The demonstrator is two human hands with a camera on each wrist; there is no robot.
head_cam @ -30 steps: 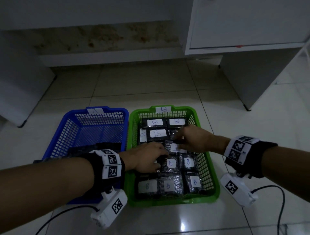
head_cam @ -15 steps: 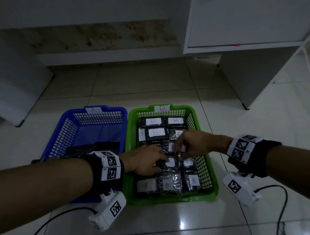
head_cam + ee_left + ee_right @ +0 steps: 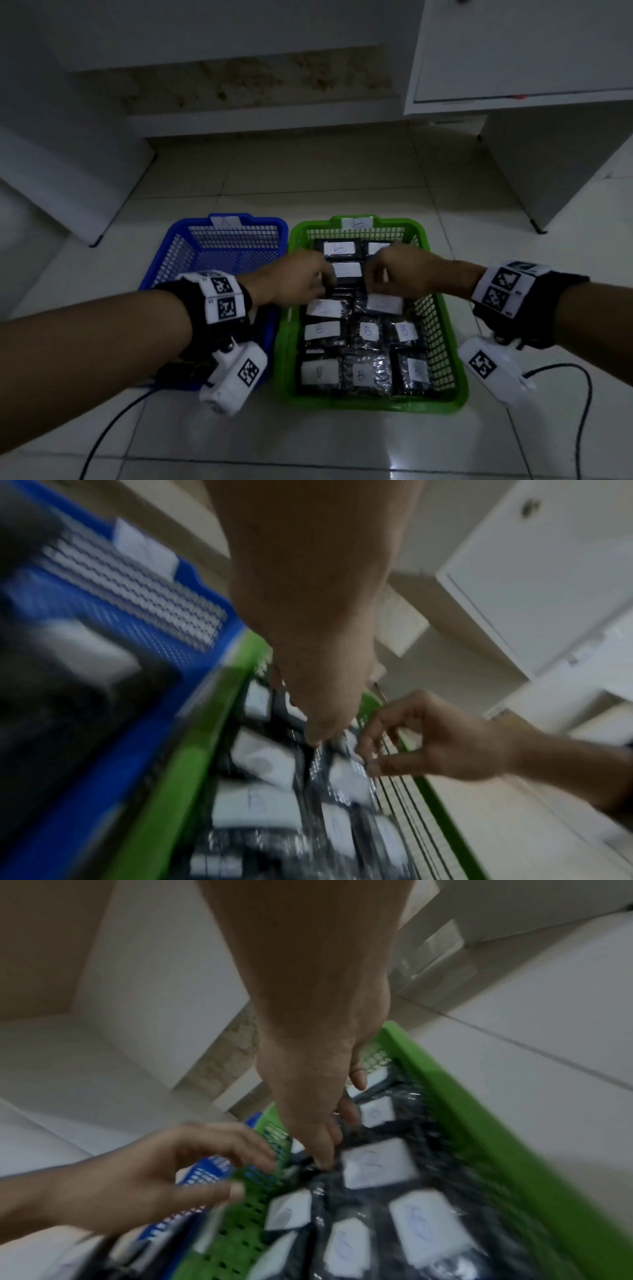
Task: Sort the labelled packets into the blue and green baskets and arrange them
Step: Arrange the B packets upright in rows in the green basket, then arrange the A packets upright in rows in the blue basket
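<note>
Left hand [image 3: 294, 277]: over the far middle of the green basket [image 3: 445, 346], fingers loosely curled, tips down among the packets [image 3: 366, 373]; grip on one cannot be told.
Right hand [image 3: 397, 270]: just opposite, fingers bent, forefinger tip touching a dark packet beside a white label.
Packets: black, B-labelled, about a dozen lying flat in rows, all under or near both hands.
Baskets: two; blue basket [image 3: 178, 253] touching green on its left.

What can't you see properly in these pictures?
- Head view: the left hand and right hand cover the packets beneath them in the green basket.
- Head view: the left arm hides the blue basket's near part.
- Wrist views: motion blur smears most labels.
</note>
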